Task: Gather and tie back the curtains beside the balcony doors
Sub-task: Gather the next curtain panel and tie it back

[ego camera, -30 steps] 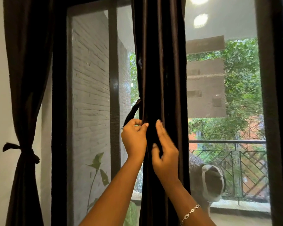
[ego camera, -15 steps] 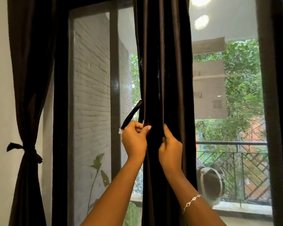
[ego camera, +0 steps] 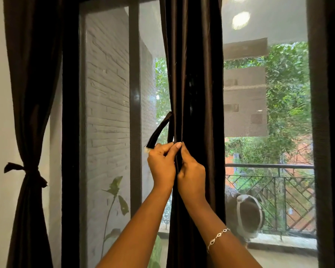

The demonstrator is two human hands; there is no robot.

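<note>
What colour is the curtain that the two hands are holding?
The curtain is plain dark brown, slightly shiny; best in the head view.

Tied curtain far left — middle curtain centre (right hand on it, strap in left hand); railing behind, right.

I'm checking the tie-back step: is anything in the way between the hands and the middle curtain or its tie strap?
Nothing visible. The left hand grips the tie strap, and the right hand grips a fold of the middle curtain.
</note>
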